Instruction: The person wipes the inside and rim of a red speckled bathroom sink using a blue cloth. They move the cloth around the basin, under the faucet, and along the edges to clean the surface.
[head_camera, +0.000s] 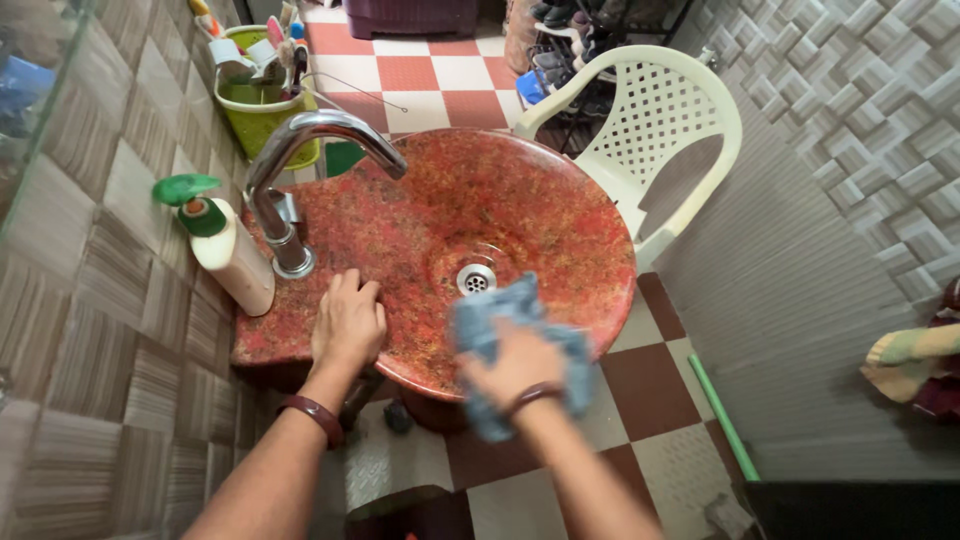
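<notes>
A round red speckled sink (560, 190) with a metal drain (476, 280) fills the middle of the view. My right hand (515, 368) grips a blue cloth (490, 318) and presses it on the sink's near rim; the hand is blurred. My left hand (348, 322) lies flat on the sink's left ledge, fingers together, just in front of the chrome tap (290, 165). Both wrists wear a dark band.
A white soap pump bottle with a green top (228, 250) stands left of the tap. A green basket of toiletries (258, 85) hangs on the tiled wall. A cream plastic chair (660, 120) stands behind the sink on a red and white checked floor. A green pipe (722, 415) lies at right.
</notes>
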